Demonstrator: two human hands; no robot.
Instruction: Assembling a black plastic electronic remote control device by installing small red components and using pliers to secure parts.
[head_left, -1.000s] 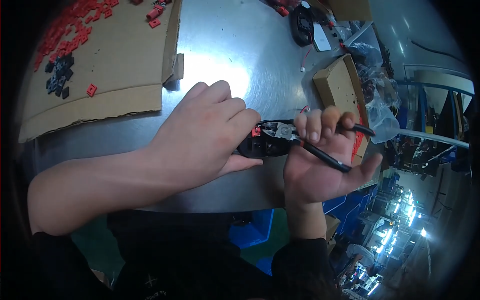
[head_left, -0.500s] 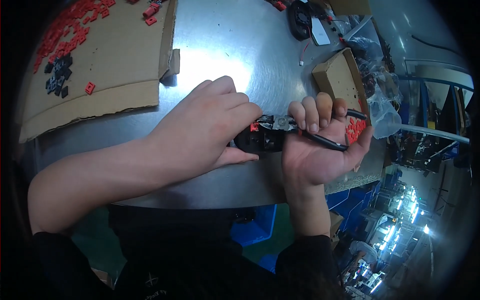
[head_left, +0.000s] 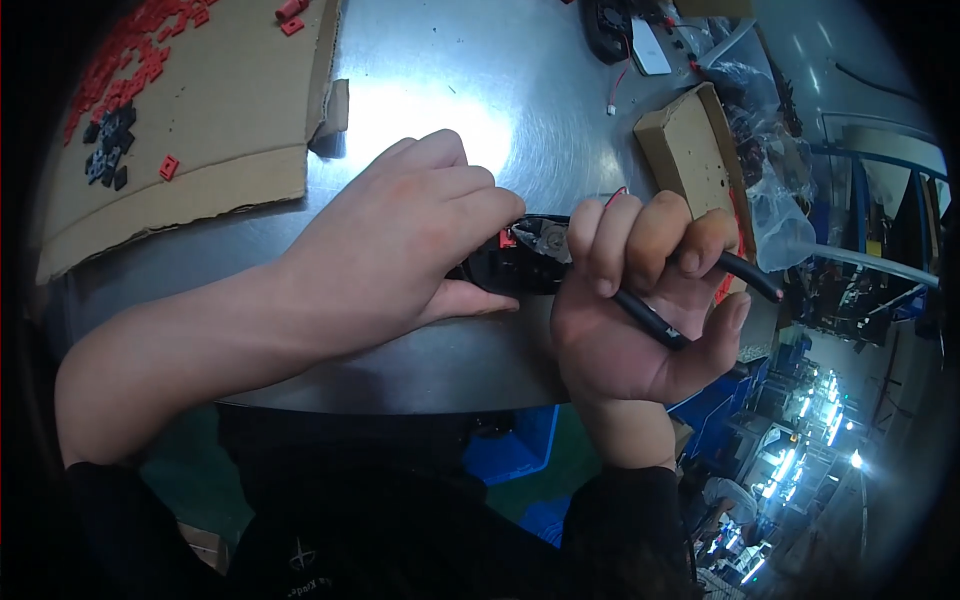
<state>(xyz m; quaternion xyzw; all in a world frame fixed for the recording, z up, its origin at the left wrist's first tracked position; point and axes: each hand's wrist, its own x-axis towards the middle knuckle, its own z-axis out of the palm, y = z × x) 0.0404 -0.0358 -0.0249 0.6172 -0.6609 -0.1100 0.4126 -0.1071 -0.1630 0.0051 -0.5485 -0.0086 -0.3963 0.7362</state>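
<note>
My left hand (head_left: 415, 235) grips a black plastic housing (head_left: 500, 272) from its left side, thumb below and fingers above. A small red part (head_left: 507, 239) shows inside the housing. My right hand (head_left: 645, 300), palm turned up, has its fingers curled round a pair of cutting pliers with black handles (head_left: 650, 318). The pliers' metal head (head_left: 546, 240) lies over the housing, close to the red part. Its tips are partly hidden beside my left fingers. A thin red wire (head_left: 617, 192) shows just above my right fingers.
On the left, a cardboard tray (head_left: 230, 120) holds many red pieces (head_left: 125, 75) and several black ones (head_left: 112, 140). At right stands a cardboard box (head_left: 690, 150) with red pieces, beside plastic bags (head_left: 775, 190). A black fan-like unit (head_left: 605, 30) and a white flat object (head_left: 650, 48) lie at the back.
My right hand has tilted, and the pliers with it; their handles now slope more steeply down to the right. The pliers' head has moved lower over the housing. My left hand keeps its hold.
</note>
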